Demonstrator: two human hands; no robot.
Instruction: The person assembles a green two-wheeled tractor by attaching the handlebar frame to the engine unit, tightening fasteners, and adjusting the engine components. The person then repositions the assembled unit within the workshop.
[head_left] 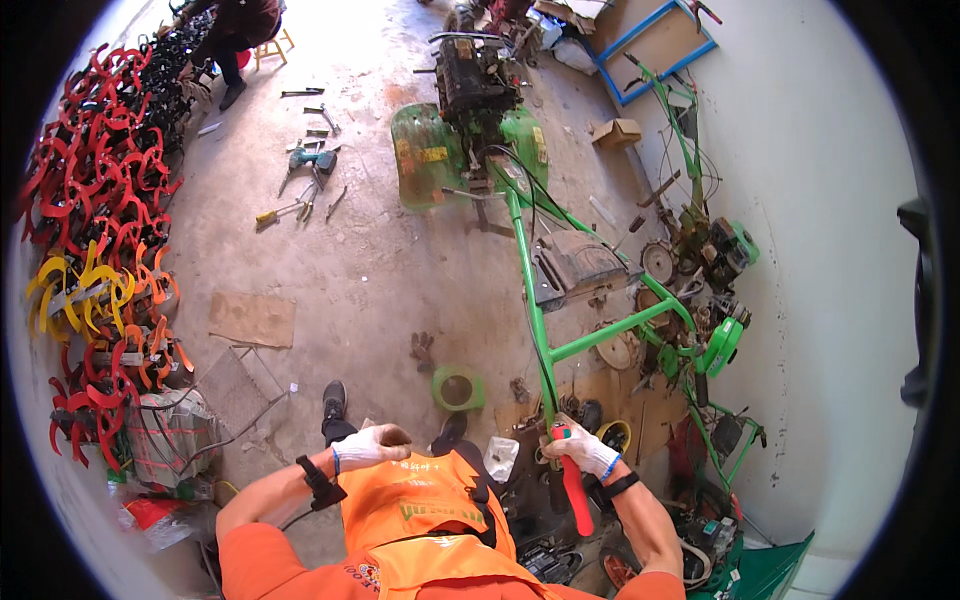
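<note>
Far left: stacked red and yellow curved tiller blades (95, 230) along the wall. Beside them, open concrete floor (350, 270) with a cardboard sheet (252, 318) and scattered hand tools (305, 185). Left hand (370, 445), gloved, closed loosely at the chest; contents cannot be told. Centre: small green tub (457, 388), interior dark. Right hand (583, 450), gloved, gripping the red handle (574, 490) of the green tiller frame (535, 300). Far right: crowded engine parts (700, 260) against the wall.

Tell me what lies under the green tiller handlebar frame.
Under the green handlebar frame, bare concrete floor, a green ring-shaped part and a dark glove show. The frame's far end is hidden behind the engine.
</note>
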